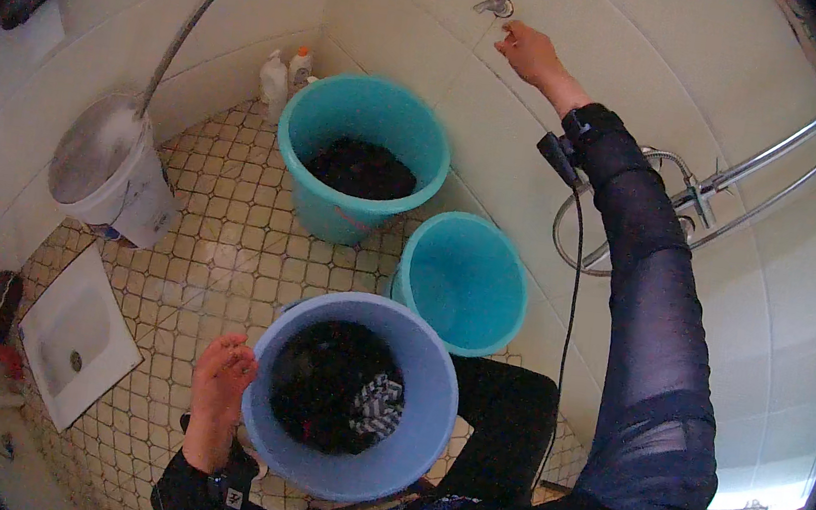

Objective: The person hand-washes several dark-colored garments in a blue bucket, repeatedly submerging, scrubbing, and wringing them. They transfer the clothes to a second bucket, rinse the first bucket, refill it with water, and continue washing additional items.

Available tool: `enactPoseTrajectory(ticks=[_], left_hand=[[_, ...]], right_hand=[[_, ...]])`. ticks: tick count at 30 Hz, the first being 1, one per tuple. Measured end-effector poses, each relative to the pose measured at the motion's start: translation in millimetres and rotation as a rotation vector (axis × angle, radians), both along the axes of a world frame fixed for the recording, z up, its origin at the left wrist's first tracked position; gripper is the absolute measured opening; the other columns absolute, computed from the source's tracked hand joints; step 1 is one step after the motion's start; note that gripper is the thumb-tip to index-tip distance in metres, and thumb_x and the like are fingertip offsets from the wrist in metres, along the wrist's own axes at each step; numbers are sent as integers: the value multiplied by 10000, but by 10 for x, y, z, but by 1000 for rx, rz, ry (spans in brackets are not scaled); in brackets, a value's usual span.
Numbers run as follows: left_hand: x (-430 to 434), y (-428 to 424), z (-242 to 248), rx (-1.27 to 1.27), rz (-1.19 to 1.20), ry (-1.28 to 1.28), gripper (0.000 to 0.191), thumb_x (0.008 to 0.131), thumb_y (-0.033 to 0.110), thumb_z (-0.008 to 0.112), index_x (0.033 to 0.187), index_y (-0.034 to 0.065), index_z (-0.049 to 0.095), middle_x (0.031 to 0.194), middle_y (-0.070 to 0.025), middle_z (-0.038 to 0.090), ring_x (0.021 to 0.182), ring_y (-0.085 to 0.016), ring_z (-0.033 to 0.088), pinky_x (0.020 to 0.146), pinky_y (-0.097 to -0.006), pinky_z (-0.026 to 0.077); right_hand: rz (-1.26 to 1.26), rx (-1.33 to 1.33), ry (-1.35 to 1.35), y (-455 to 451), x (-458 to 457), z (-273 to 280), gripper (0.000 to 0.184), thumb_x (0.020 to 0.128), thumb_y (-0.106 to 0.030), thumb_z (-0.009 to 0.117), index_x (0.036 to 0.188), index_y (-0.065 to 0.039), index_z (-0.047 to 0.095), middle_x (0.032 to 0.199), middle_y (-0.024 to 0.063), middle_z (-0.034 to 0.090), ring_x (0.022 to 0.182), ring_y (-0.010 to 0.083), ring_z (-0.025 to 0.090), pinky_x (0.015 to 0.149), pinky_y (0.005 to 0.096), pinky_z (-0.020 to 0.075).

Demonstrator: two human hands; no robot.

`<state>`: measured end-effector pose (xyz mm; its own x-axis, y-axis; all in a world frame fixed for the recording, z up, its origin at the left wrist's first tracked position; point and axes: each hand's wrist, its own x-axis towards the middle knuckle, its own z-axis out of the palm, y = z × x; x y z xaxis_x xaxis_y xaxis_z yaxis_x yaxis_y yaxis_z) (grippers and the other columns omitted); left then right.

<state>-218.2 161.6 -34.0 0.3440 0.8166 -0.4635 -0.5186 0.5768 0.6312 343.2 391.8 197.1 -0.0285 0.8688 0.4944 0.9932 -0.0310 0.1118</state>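
Note:
My right hand (529, 56) is raised near the tiled wall, just below a metal tap (497, 1), its fingers slightly curled and holding nothing. Beside the rim of a blue-purple plastic bucket (428, 408), my left hand (224, 378) is held with bent fingers and nothing in them. Dark wet-looking fabric (325, 382) lies in that bucket, with a grey and white patterned cloth (379, 406) on top. A large turquoise bucket (366, 91) behind it contains more dark fabric (365, 168). A smaller turquoise bucket (465, 284) stands between them on the right and looks empty.
A hose (205, 13) reaches into a white bucket (150, 203) at left. Near it a square white basin (78, 338) with a drain is set in the tiled floor. Two bottles (274, 81) stand in the corner. Shower fittings (702, 194) and a hanging black cable (571, 311) are at right.

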Motion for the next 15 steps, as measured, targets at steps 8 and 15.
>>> enactPoseTrajectory(ticks=[8,15], left_hand=[[29,60,-30,-14,3,88,323,844,188,587,1115,24,523,878,-69,613,802,-174,581,735,-295,480],[18,143,-187,-93,20,123,338,846,198,596,1114,6,520,864,-72,606,806,-175,585,732,-295,479]], right_hand=[[216,320,-193,319,319,54,551,846,-324,638,1294,-57,463,1269,160,523,1158,320,509,911,406,444],[-43,99,-96,714,144,102,599,904,-162,541,1423,-50,264,1319,186,476,1278,370,354,1062,489,266]])
